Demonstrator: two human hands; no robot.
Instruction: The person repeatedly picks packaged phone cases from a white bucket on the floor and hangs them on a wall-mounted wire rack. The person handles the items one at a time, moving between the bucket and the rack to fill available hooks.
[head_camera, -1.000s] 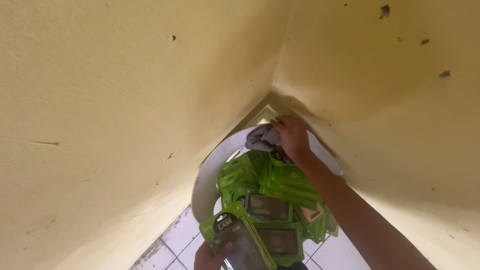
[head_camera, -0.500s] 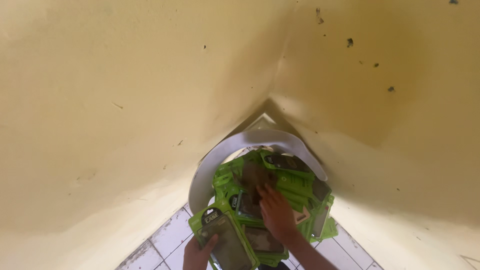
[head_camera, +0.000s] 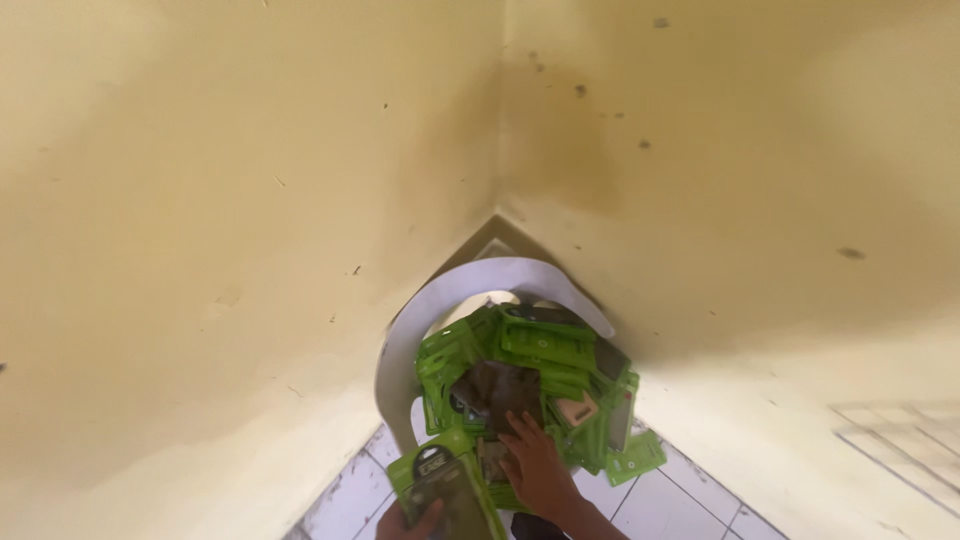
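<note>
left hand (head_camera: 408, 519) is gripping a green phone-case package (head_camera: 447, 492) at the bottom edge of the view, thumb over the lower front, fingers wrapping behind; only part of the hand is showing, but the grasp is reading as firm. right hand (head_camera: 537, 466) is lying palm-down on the pile, fingers (head_camera: 519, 432) spreading flat onto the packs; cannot tell whether it is pinching one or just pressing, since the fingertips are sinking between cards.

held package is sitting low and left of the pile, just beside the right wrist, over the white tiled floor (head_camera: 345, 500). its long axis is running from bottom-right up to top-left, hanger end with the round hole pointing up-left toward the chair rim, clear window face turning toward the camera, slightly tilted.

outward: the pile of green packages (head_camera: 545, 360) is heaping on a white plastic chair (head_camera: 410, 330) pushed into the corner of two yellow walls (head_camera: 200, 200). packs are lying at mixed angles, a dark brown one (head_camera: 495, 385) in the middle, a pinkish one (head_camera: 578, 408) to the right, one green card (head_camera: 637, 462) slipping off the right edge.

judgement for doing this well: keeping the left grip on the card edges, not the thin window; right hand picking one pack by its edge rather than raking, because the heap is looking loose and packs near the edge could be sliding to the floor.
</note>
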